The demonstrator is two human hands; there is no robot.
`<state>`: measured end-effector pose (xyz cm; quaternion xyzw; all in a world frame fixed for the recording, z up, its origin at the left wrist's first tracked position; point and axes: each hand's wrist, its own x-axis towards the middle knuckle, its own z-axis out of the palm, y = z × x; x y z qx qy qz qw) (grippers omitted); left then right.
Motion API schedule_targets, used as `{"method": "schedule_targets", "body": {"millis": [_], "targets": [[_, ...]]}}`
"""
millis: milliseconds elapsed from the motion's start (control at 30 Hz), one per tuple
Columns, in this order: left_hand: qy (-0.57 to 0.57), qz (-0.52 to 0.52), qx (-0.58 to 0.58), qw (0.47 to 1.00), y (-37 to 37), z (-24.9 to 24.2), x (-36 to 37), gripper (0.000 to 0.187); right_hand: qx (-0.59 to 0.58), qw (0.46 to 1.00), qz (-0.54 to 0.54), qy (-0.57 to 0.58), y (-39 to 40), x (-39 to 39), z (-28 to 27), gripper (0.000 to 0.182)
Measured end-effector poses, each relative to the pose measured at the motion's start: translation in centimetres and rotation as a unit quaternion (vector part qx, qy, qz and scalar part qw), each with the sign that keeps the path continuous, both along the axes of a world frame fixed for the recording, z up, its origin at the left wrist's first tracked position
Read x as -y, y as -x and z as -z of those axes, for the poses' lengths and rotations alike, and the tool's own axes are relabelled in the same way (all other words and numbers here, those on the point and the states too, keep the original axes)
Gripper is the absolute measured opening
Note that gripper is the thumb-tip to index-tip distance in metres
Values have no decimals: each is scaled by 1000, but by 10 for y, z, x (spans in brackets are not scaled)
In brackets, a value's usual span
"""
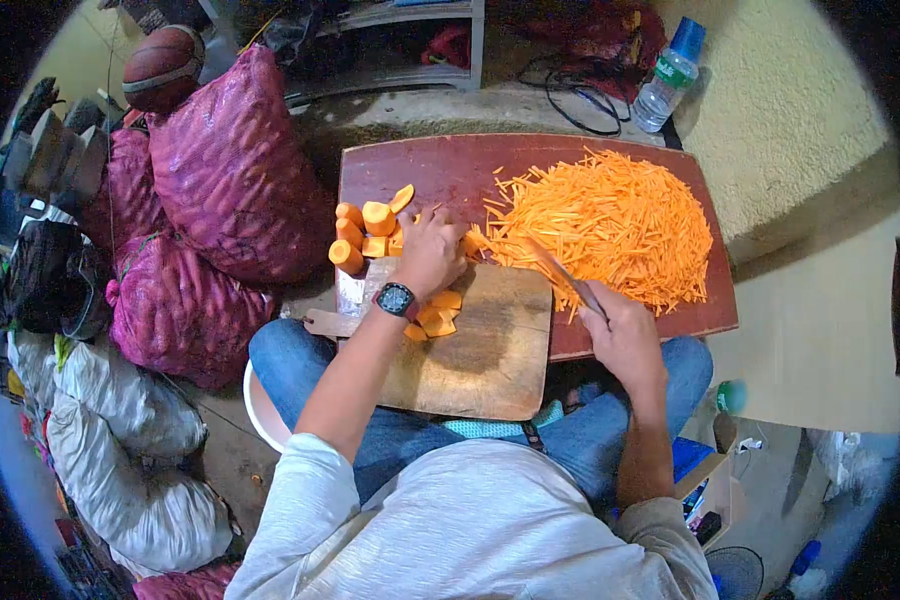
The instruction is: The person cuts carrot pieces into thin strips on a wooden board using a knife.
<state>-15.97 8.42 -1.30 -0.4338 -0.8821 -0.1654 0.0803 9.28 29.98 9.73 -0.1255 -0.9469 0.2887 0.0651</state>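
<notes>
My left hand (433,250), with a dark watch on its wrist, reaches past the far edge of the wooden cutting board (490,365). Its fingers curl closed over a carrot piece at the fingertips, mostly hidden beneath them. Peeled carrot chunks (346,257) stand to the left of this hand, and carrot slices (436,318) lie on the board near the wrist. My right hand (625,335) is shut around the handle of a knife (562,272). The blade points away and to the left, against the near-left side of a large heap of shredded carrot (610,225).
The heap and chunks lie on a red-brown tabletop (450,160). Pink mesh sacks (220,180) and a basketball (164,67) are at left, with white sacks (135,480) nearer. A water bottle (665,85) and a black cable (580,95) are behind. A white basin (262,410) is beside my leg.
</notes>
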Motion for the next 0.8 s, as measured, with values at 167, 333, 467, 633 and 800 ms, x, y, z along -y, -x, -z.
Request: {"method": "schedule_targets", "body": {"millis": [167,333,467,633,800], "targets": [[-13,-1,4,1000,3,8,12,39,-67,997,33,25,-10,9,11,35],[-47,-3,-11,999,-4,6,9,40,-13,983,30,180,-22,33,14,34],[4,-13,-29,999,3,12,-6,42,-20,979,0,201,-26,42,27,35],[70,11,-48,996,15,11,-10,47,-16,981,-4,194,-26,43,23,36],[19,0,-56,998,12,10,4,46,-2,982,-5,187,-24,44,22,37]]}}
